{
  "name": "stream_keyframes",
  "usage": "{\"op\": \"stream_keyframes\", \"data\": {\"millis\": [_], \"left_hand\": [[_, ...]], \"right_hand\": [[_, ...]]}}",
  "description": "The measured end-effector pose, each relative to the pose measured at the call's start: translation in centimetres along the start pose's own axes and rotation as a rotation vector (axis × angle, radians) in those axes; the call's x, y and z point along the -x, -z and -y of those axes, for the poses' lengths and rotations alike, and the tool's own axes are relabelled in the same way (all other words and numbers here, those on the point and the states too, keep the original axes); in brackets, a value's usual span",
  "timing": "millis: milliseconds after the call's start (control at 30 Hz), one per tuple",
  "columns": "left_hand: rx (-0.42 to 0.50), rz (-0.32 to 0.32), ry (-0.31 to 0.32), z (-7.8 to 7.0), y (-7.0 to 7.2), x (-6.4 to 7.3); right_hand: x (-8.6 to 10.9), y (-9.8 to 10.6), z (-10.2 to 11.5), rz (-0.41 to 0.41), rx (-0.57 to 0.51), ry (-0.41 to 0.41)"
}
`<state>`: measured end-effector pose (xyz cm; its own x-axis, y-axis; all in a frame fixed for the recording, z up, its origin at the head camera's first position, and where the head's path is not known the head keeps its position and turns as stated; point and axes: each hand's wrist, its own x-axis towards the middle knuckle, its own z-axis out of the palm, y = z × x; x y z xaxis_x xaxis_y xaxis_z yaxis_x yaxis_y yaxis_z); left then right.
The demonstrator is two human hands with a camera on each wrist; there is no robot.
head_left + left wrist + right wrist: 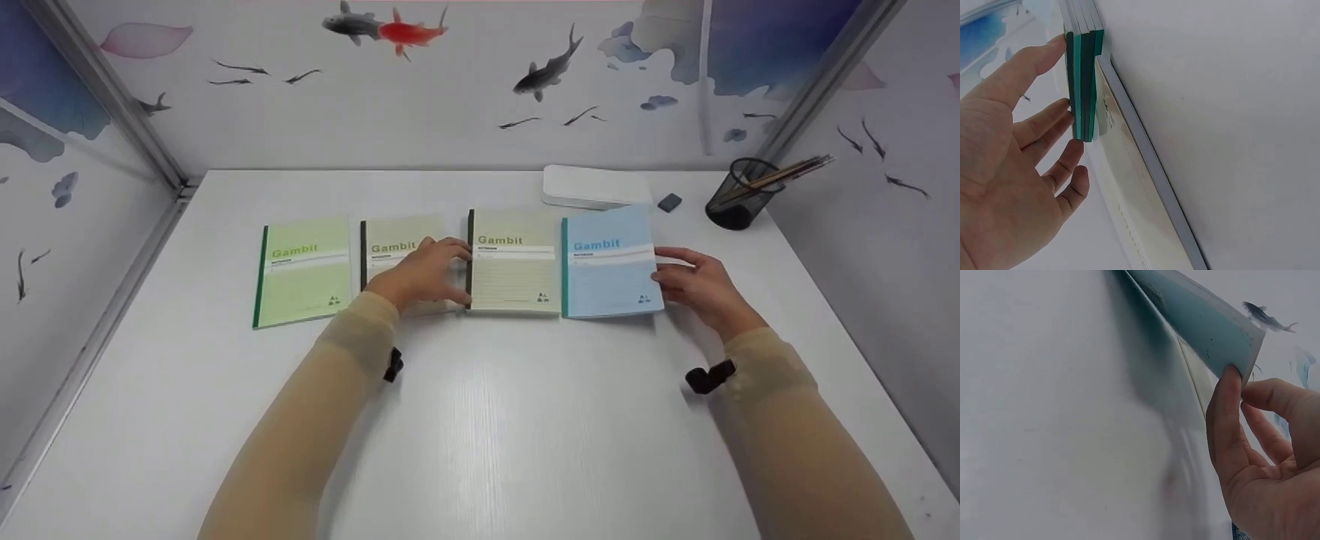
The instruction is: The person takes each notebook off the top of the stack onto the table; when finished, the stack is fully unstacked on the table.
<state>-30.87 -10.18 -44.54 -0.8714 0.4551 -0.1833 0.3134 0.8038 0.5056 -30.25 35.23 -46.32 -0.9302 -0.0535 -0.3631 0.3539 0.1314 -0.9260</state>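
In the head view, my left hand (424, 274) reaches over a beige notebook (375, 251) with a black spine and partly hides it. Its thumb and fingertips touch the spine side of a second beige notebook (514, 281). From the left wrist, several stacked notebooks (1085, 84) show dark and teal spines against the fingers of the left hand (1022, 152). A blue notebook (611, 270) lies at the right of the row, its right side raised. My right hand (701, 289) pinches a corner of that blue notebook (1202, 320) between thumb and fingers.
A green notebook (304, 274) lies at the row's left end. Behind the row are a white case (596, 186) and a dark eraser (670, 202). The black mesh pen cup (739, 199) with pencils leans at the back right. Printed walls edge the white table (480, 420).
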Motion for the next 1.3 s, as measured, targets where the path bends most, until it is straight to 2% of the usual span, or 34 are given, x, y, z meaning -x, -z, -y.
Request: {"op": "stream_keyframes", "data": {"millis": [167,300,467,633,1000,1300], "left_hand": [[0.006,0.003,0.018,-0.3,0.0,-0.1],[0.01,0.008,0.019,-0.5,0.1,-0.2],[-0.012,0.016,-0.003,-0.6,0.0,-0.3],[-0.003,0.021,0.021,-0.8,-0.4,-0.4],[0.008,0.023,0.022,-0.9,-0.5,-0.3],[-0.005,0.005,0.009,-0.8,0.2,0.2]], "right_hand": [[-0.1,0.0,0.0,-0.04,0.238,0.022],[0.1,0.0,0.0,-0.045,0.383,0.064],[0.4,-0.1,0.1,-0.024,0.564,0.082],[0.5,-0.1,0.2,0.009,0.721,0.089],[1.0,-1.2,0.7,0.016,0.898,0.086],[0.7,-2.7,1.7,0.014,0.995,0.018]]}}
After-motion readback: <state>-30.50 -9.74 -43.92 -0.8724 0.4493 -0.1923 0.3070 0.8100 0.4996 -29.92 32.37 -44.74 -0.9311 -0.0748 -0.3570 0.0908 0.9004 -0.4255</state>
